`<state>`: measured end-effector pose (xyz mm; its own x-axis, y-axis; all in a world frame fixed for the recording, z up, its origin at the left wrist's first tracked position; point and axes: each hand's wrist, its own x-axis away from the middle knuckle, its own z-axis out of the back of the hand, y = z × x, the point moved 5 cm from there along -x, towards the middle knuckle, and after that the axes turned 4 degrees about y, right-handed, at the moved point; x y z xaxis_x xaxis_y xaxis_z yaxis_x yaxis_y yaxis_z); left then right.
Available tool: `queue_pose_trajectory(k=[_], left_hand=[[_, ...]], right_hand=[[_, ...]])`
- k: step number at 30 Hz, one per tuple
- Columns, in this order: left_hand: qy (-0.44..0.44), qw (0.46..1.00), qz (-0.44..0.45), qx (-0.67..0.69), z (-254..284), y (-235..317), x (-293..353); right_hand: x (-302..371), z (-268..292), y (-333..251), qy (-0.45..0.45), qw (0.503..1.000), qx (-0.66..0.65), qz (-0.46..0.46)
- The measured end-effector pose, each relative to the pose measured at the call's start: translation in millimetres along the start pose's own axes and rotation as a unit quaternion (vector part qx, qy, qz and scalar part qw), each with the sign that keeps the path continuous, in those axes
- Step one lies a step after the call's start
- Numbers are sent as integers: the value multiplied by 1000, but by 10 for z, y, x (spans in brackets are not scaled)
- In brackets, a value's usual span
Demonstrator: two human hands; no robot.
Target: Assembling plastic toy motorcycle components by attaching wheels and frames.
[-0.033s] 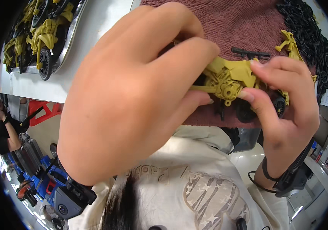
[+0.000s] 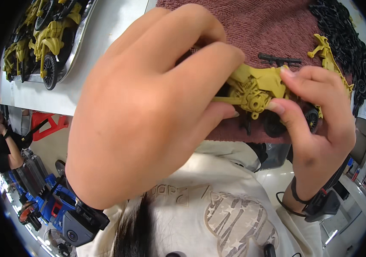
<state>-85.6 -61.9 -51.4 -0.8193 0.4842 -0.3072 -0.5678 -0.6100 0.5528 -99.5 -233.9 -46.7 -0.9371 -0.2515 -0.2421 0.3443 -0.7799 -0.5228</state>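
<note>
A yellow toy motorcycle body (image 2: 258, 88) with moulded engine detail is held between my two hands above a reddish-brown towel (image 2: 273, 25). My left hand (image 2: 144, 98) grips its left end, thumb below and fingers curled over the top. That end is hidden behind the fingers. Thumb and index finger of my right hand (image 2: 320, 107) pinch the body's right side. Just beyond it lies a thin black part (image 2: 279, 59). A small wheel with a yellow hub (image 2: 311, 120) and a dark round part (image 2: 273, 126) show below the right hand; whether they are attached cannot be told.
At far left, a tray (image 2: 79, 49) holds several yellow toy motorcycles (image 2: 50, 43) with black wheels. Right of the towel lies a heap of black parts (image 2: 341, 34), with yellow parts (image 2: 330, 60) along its near side. A person's arm (image 2: 13, 150) shows at the left edge.
My left hand has shifted very slightly to the right and down. The grip on the toy motorcycle body looks the same.
</note>
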Motion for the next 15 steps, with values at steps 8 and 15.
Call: queue_pose_trajectory(k=[8, 15], left_hand=[[73, 997, 13, -37, -86, 3, 139], [73, 991, 97, 50, 77, 104, 238]], right_hand=[[85, -103, -39, 63, 996, -70, -7], [141, -119, -8, 146, 884, -437, -85]])
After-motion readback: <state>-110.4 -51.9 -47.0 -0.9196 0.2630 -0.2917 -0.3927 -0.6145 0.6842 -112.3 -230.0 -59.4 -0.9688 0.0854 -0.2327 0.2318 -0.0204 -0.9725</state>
